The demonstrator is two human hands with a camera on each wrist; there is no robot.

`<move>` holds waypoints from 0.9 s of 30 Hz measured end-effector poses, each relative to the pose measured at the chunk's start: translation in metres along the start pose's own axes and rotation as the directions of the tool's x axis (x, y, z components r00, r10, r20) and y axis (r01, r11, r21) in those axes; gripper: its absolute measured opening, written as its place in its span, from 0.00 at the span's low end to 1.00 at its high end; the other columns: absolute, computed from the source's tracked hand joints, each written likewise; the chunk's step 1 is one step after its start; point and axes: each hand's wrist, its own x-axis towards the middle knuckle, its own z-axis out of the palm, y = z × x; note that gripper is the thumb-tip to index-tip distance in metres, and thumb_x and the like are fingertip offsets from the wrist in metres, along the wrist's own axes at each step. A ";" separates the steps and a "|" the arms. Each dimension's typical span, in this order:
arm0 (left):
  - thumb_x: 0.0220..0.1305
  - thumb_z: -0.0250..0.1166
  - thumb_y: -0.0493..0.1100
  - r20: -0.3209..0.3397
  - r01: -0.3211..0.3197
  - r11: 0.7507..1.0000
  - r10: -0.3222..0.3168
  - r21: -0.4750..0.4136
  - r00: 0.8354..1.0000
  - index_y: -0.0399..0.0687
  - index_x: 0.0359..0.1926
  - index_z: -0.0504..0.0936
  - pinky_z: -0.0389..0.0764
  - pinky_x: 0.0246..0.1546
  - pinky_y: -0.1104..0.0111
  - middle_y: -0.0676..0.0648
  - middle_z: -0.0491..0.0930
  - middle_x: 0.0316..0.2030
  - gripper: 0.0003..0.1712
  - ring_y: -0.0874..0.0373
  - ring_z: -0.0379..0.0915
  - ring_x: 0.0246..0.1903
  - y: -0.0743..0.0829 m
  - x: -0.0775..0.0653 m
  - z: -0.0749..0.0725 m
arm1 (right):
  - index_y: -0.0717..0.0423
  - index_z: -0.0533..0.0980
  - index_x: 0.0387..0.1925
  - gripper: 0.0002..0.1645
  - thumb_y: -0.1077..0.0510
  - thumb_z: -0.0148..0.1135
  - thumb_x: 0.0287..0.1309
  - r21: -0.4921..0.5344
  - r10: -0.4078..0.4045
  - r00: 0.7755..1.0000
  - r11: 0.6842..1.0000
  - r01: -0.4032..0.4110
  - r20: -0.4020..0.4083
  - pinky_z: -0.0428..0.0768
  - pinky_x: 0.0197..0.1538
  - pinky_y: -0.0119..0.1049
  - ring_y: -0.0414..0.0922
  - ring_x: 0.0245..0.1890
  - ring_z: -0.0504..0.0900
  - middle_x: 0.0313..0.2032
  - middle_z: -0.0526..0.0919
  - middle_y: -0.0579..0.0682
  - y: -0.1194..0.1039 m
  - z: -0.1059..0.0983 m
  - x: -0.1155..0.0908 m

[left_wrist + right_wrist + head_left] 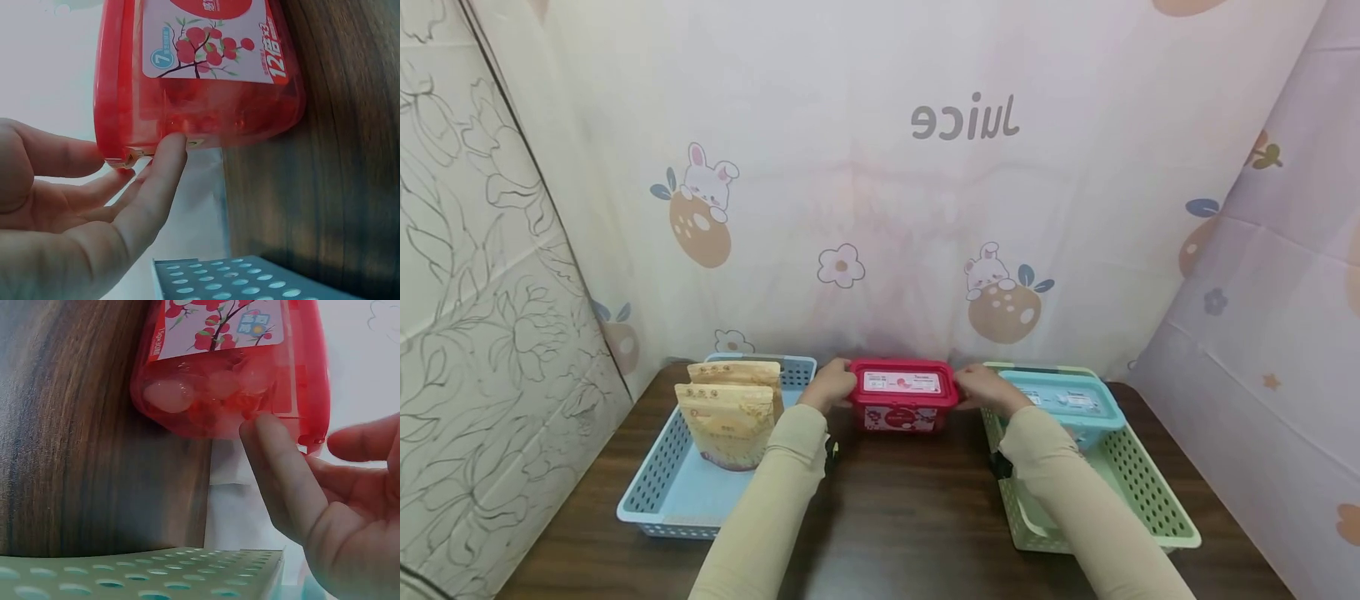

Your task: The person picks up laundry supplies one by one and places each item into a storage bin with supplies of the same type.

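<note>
A red lidded laundry-pod box (pixel 901 396), with a label of red berries and rounded pods showing through its wall, stands at the middle back of the table. My left hand (pixel 830 385) holds its left end; in the left wrist view one digit of that hand (pixel 94 206) lies against the end wall and others are at the lid rim. At the opposite end my right hand (pixel 990 388) grips in a like way, digits on the end wall and lid edge in the right wrist view, where the box (pixel 219 387) seems to sit on the wood.
To the left, a blue perforated basket (pixel 658 471) holds two upright yellow pouches (pixel 730 421). A green perforated basket (pixel 1138 475) on the right holds a light-blue lidded box (pixel 1067 400), partly behind my right arm. A printed curtain (pixel 880 208) hangs behind the dark wooden table (pixel 910 517).
</note>
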 end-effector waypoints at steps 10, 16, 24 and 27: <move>0.70 0.52 0.35 0.055 0.017 0.998 -0.014 -0.052 0.998 0.26 0.64 0.68 0.80 0.54 0.52 0.34 0.75 0.55 0.25 0.42 0.75 0.53 -0.007 0.005 -0.002 | 0.81 0.70 0.58 0.23 0.62 0.44 0.77 0.092 0.018 1.000 0.996 -0.019 0.015 0.78 0.58 0.56 0.55 0.49 0.82 0.53 0.78 0.70 0.003 0.000 0.002; 0.71 0.53 0.36 0.057 0.030 0.998 -0.027 -0.052 0.998 0.27 0.62 0.69 0.77 0.58 0.49 0.34 0.75 0.54 0.23 0.41 0.74 0.54 -0.004 0.002 -0.002 | 0.81 0.64 0.63 0.25 0.62 0.43 0.77 0.125 0.014 1.000 0.992 -0.013 -0.008 0.77 0.58 0.56 0.57 0.50 0.82 0.56 0.76 0.72 0.002 0.003 0.004; 0.74 0.51 0.37 0.045 0.029 0.999 -0.027 -0.036 0.999 0.26 0.63 0.67 0.77 0.58 0.50 0.34 0.74 0.54 0.22 0.42 0.73 0.55 -0.006 0.002 0.000 | 0.81 0.62 0.65 0.27 0.61 0.42 0.78 0.102 0.026 0.999 0.995 -0.022 -0.040 0.78 0.59 0.55 0.58 0.53 0.81 0.58 0.74 0.73 0.003 0.007 0.002; 0.75 0.50 0.37 0.035 0.022 0.999 -0.021 -0.029 0.999 0.26 0.63 0.68 0.77 0.58 0.50 0.33 0.75 0.54 0.22 0.42 0.74 0.55 -0.007 0.001 0.001 | 0.81 0.61 0.66 0.27 0.61 0.42 0.78 0.098 0.027 0.999 0.995 -0.022 -0.045 0.76 0.60 0.56 0.58 0.53 0.81 0.59 0.73 0.73 0.004 0.009 0.001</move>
